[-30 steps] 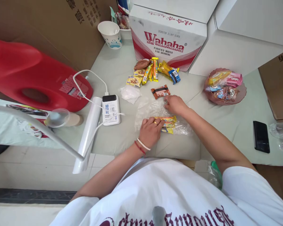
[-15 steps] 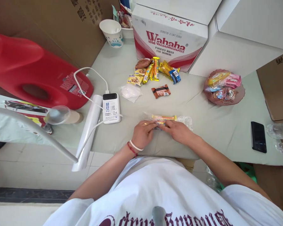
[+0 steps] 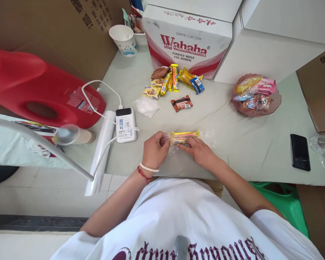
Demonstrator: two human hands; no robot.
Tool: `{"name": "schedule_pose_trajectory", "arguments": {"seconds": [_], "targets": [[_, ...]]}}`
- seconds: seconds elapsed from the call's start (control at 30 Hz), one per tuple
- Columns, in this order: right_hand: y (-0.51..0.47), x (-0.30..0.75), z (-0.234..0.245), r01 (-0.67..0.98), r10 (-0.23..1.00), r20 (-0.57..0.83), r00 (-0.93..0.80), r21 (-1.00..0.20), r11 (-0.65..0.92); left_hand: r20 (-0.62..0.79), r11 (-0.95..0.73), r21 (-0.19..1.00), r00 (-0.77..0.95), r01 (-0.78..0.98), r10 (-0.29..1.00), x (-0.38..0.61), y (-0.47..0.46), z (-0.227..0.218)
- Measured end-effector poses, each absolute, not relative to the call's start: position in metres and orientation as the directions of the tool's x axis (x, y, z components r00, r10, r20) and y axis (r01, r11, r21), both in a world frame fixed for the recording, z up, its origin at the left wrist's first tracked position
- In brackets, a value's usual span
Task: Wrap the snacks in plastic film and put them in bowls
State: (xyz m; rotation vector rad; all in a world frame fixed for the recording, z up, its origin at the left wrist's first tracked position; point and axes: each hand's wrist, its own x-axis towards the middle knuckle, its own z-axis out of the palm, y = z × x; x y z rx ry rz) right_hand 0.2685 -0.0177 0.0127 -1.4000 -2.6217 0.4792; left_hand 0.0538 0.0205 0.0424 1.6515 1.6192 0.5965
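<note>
A yellow-wrapped snack bar point(image 3: 185, 135), with other wrapping partly hidden beneath the fingers, lies on clear plastic film point(image 3: 208, 138) near the table's front edge. My left hand point(image 3: 154, 150), with a white bead bracelet and a red cord at the wrist, pinches the crinkled left end of the film. From the right, my right hand point(image 3: 203, 152) holds the bar down, its bent fingers along the near side. Beyond the hands lie a brown-wrapped snack point(image 3: 182, 103) and a crumpled white plastic bag point(image 3: 147, 106).
Several wrapped snacks point(image 3: 165, 83) lie before a Wahaha carton point(image 3: 189, 43). A pink glass bowl point(image 3: 273, 106) of snacks and a black phone point(image 3: 300, 152) are to the right. At left are a cabled power bank point(image 3: 126, 124), a plastic film roll point(image 3: 100, 155) and a red jug point(image 3: 51, 86).
My left hand has moved left, off the bar, and now pinches the film's left end. More of the yellow wrapper shows. My right hand stays on the bar. The camera view has shifted slightly.
</note>
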Motion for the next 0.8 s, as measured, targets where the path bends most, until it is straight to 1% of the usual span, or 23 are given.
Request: {"name": "schedule_pose_trajectory", "arguments": {"seconds": [0.07, 0.13, 0.2, 0.23, 0.27, 0.3, 0.37, 0.43, 0.47, 0.5, 0.57, 0.6, 0.67, 0.73, 0.8], "targets": [[-0.019, 0.268, 0.009, 0.769, 0.840, 0.007, -0.542, -0.398, 0.500, -0.139, 0.030, 0.842, 0.163, 0.538, 0.977, 0.068, 0.019, 0.044], [-0.021, 0.271, 0.009, 0.731, 0.850, 0.055, -0.524, -0.483, 0.482, -0.112, -0.054, 0.834, 0.264, 0.550, 0.958, 0.087, 0.023, 0.040], [-0.022, 0.277, 0.013, 0.688, 0.880, 0.076, -0.470, -0.593, 0.419, -0.078, -0.172, 0.744, 0.339, 0.646, 0.937, 0.103, 0.027, 0.033], [-0.023, 0.282, 0.016, 0.693, 0.915, 0.066, -0.398, -0.633, 0.347, -0.070, -0.218, 0.683, 0.360, 0.697, 0.930, 0.109, 0.029, 0.029], [-0.023, 0.287, 0.018, 0.725, 0.955, 0.043, -0.293, -0.642, 0.252, -0.070, -0.248, 0.623, 0.369, 0.742, 0.927, 0.112, 0.029, 0.026], [-0.023, 0.291, 0.019, 0.777, 0.986, 0.015, -0.165, -0.614, 0.140, -0.075, -0.266, 0.570, 0.372, 0.777, 0.925, 0.114, 0.029, 0.023], [-0.024, 0.299, 0.020, 0.878, 0.996, -0.012, 0.083, -0.473, -0.078, -0.081, -0.285, 0.493, 0.369, 0.822, 0.926, 0.115, 0.026, 0.020], [-0.025, 0.305, 0.018, 0.925, 0.978, 0.006, 0.207, -0.327, -0.193, -0.059, -0.312, 0.456, 0.379, 0.833, 0.924, 0.113, 0.021, 0.018], [-0.026, 0.307, 0.018, 0.934, 0.973, 0.024, 0.230, -0.287, -0.214, -0.038, -0.331, 0.447, 0.387, 0.831, 0.921, 0.112, 0.020, 0.018], [-0.026, 0.310, 0.018, 0.938, 0.969, 0.051, 0.240, -0.271, -0.218, -0.012, -0.345, 0.440, 0.389, 0.829, 0.921, 0.111, 0.019, 0.017], [-0.025, 0.313, 0.023, 0.937, 0.968, 0.095, 0.234, -0.288, -0.198, 0.050, -0.349, 0.426, 0.363, 0.835, 0.930, 0.110, 0.018, 0.016], [-0.024, 0.314, 0.027, 0.931, 0.970, 0.091, 0.227, -0.312, -0.188, 0.079, -0.341, 0.422, 0.341, 0.840, 0.937, 0.110, 0.019, 0.016], [-0.018, 0.310, 0.039, 0.915, 0.981, 0.022, 0.193, -0.365, -0.172, 0.115, -0.328, 0.422, 0.309, 0.845, 0.944, 0.111, 0.020, 0.016], [-0.009, 0.298, 0.049, 0.905, 0.991, -0.051, 0.125, -0.403, -0.135, 0.121, -0.335, 0.433, 0.314, 0.837, 0.942, 0.111, 0.022, 0.015], [0.001, 0.278, 0.054, 0.901, 0.997, -0.073, 0.041, -0.428, -0.068, 0.136, -0.320, 0.452, 0.290, 0.832, 0.947, 0.111, 0.023, 0.014]]}}
